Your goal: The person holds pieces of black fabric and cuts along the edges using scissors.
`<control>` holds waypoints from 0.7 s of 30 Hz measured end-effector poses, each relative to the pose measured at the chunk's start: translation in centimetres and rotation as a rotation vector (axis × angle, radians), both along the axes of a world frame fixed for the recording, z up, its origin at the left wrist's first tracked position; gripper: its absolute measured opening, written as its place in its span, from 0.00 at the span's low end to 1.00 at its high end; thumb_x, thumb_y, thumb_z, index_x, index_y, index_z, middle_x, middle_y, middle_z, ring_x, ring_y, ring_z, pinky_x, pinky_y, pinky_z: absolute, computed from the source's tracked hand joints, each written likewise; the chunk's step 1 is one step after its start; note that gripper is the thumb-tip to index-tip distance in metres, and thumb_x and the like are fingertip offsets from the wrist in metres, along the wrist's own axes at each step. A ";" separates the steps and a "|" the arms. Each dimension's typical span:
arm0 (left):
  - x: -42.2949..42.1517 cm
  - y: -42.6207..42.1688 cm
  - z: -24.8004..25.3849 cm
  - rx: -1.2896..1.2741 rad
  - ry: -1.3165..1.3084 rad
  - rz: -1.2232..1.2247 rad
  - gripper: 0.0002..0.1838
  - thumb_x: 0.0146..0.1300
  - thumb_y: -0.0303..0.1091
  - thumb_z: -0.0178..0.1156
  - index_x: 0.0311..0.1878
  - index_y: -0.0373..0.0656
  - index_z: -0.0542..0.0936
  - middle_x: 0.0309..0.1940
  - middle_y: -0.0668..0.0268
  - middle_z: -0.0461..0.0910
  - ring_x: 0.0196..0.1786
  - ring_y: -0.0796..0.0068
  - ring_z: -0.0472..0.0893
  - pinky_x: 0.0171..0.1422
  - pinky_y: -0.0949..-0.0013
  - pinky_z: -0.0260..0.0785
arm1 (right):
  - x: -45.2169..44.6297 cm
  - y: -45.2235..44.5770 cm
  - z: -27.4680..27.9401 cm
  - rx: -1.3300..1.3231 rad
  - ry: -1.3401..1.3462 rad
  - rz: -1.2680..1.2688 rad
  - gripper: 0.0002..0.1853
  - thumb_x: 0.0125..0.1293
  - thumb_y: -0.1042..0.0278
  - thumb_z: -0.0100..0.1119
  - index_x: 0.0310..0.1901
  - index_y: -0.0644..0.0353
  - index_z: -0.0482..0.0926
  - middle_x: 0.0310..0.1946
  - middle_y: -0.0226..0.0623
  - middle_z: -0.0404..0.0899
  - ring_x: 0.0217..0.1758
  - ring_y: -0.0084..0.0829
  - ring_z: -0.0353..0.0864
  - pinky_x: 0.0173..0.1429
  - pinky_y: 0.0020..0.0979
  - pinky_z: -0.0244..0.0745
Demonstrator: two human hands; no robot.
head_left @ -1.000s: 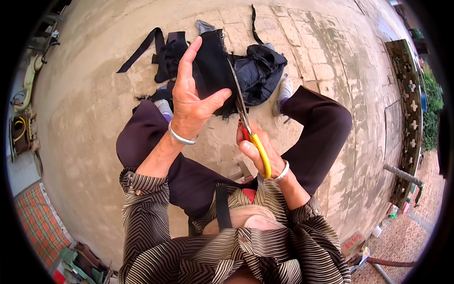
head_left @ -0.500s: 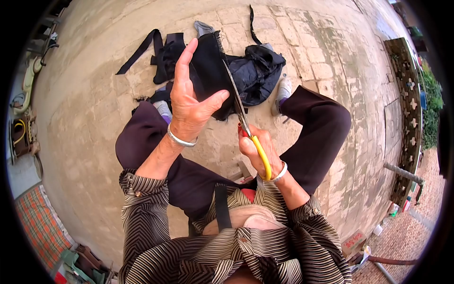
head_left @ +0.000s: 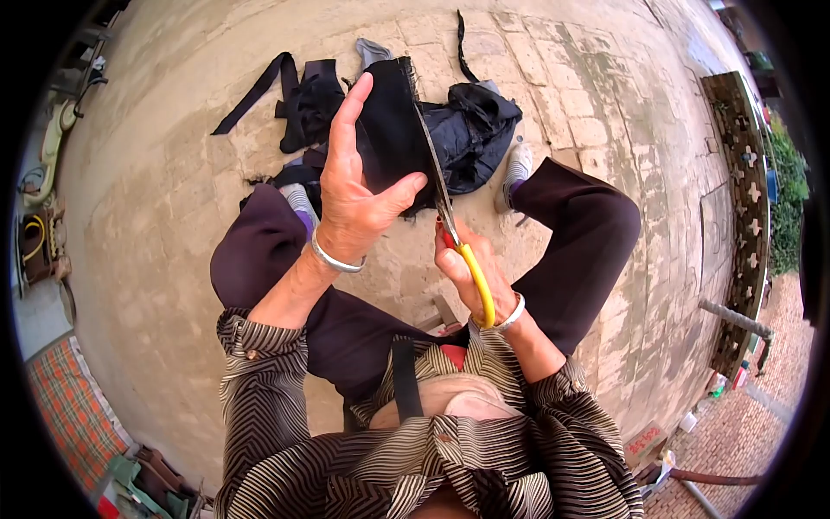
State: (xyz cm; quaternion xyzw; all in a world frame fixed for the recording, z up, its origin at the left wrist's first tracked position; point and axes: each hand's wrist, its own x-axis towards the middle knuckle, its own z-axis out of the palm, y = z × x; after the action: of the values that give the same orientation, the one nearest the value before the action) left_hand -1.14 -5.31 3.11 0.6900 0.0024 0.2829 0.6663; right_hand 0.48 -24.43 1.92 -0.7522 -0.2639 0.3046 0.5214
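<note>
My left hand (head_left: 359, 203) holds a piece of black cloth (head_left: 393, 121) with a frayed upper right edge. The index finger reaches up along its left side and the thumb lies across its lower part; the other fingers are hidden. Gripped in my right hand (head_left: 471, 268) is a pair of scissors (head_left: 477, 281) with yellow on the handle and a bit of red by the thumb. Their long blades point up and away, lying along the right edge of the cloth. Each wrist wears a silver bangle.
Beyond my hands, black fabric scraps (head_left: 311, 108) and a crumpled dark bundle (head_left: 475, 134) lie on the paved ground (head_left: 156, 216). A thin black strip (head_left: 464, 52) is farther off. My bent knees flank the work. A low patterned wall (head_left: 743, 199) runs along the right.
My left hand and the black cloth have shifted slightly to the right. The scissor blades have tilted a little with them, while my right hand stays in nearly the same place.
</note>
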 end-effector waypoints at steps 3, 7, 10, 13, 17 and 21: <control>0.0 0.1 -0.4 -0.002 0.018 0.010 0.51 0.43 0.17 0.66 0.73 0.34 0.54 0.72 0.59 0.56 0.73 0.71 0.57 0.77 0.68 0.46 | -0.1 0.0 0.2 -0.026 -0.063 -0.026 0.26 0.64 0.44 0.57 0.32 0.65 0.67 0.18 0.45 0.68 0.22 0.43 0.69 0.32 0.39 0.67; 0.1 -0.1 0.1 0.019 0.020 0.009 0.51 0.44 0.18 0.66 0.73 0.34 0.53 0.72 0.59 0.56 0.74 0.71 0.56 0.77 0.68 0.47 | -0.4 0.1 0.6 -0.046 -0.035 -0.083 0.24 0.64 0.49 0.58 0.28 0.66 0.67 0.16 0.49 0.67 0.19 0.46 0.68 0.29 0.40 0.65; 0.1 0.1 0.1 0.069 -0.020 0.008 0.50 0.45 0.19 0.67 0.73 0.34 0.54 0.73 0.59 0.55 0.73 0.71 0.57 0.76 0.68 0.49 | -0.5 0.1 0.4 -0.030 0.011 -0.103 0.23 0.64 0.52 0.59 0.26 0.66 0.67 0.16 0.50 0.66 0.19 0.47 0.67 0.28 0.40 0.65; 0.2 0.4 0.6 0.076 -0.057 0.031 0.47 0.45 0.19 0.67 0.72 0.34 0.58 0.70 0.61 0.58 0.70 0.71 0.61 0.74 0.70 0.52 | -0.5 -0.1 0.0 -0.010 -0.012 -0.100 0.22 0.63 0.53 0.59 0.26 0.66 0.66 0.16 0.50 0.66 0.19 0.47 0.67 0.28 0.40 0.64; 1.3 0.6 1.6 0.012 -0.091 0.008 0.42 0.48 0.21 0.64 0.70 0.32 0.60 0.71 0.57 0.60 0.74 0.69 0.57 0.78 0.65 0.42 | -0.2 -0.6 0.2 -0.010 -0.042 -0.125 0.23 0.63 0.52 0.59 0.26 0.66 0.66 0.16 0.48 0.64 0.19 0.46 0.65 0.28 0.39 0.64; 1.8 0.2 2.8 -0.068 -0.086 -0.045 0.36 0.49 0.19 0.64 0.66 0.31 0.67 0.65 0.59 0.67 0.67 0.72 0.64 0.74 0.69 0.49 | 0.5 -0.9 1.1 0.013 -0.166 -0.152 0.25 0.64 0.49 0.59 0.26 0.65 0.66 0.16 0.47 0.63 0.19 0.46 0.64 0.28 0.39 0.63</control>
State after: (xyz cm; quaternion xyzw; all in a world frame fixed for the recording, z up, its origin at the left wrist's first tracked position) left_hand 0.70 -5.06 5.92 0.6541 -0.0321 0.2970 0.6949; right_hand 1.00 -25.36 3.04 -0.7892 -0.2502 0.1991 0.5244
